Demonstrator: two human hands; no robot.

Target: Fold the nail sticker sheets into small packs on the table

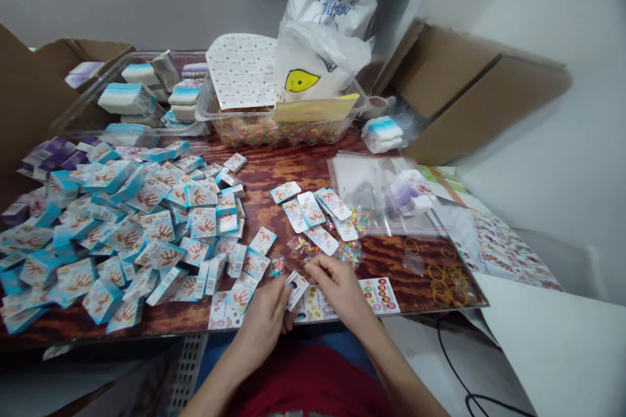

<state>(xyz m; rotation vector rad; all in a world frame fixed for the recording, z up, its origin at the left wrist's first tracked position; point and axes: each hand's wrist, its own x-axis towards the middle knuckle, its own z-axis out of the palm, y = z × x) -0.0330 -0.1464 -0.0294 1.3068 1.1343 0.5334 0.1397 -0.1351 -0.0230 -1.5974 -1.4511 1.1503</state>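
Note:
My left hand (264,313) is closed around a small white box (296,290) at the table's front edge. Just right of it, my right hand (338,283) has thumb and fingers pinched together; what they hold, if anything, is too small to make out. Under both hands lies a printed sticker sheet (380,296). Beyond the right hand are several small cards or flattened boxes (313,210) with hand pictures, beside clear packets of coloured beads (350,251). Another bead packet (278,266) lies near my left fingers. A large heap of blue-and-white boxes (159,227) spreads to the left.
At the back stand a clear tub of coloured beads (235,130) and a plastic tray with wrapped bundles (132,98). Clear bags (355,172) and yellow rubber bands (443,283) lie on the right. A cardboard box (469,88) borders the table's right back.

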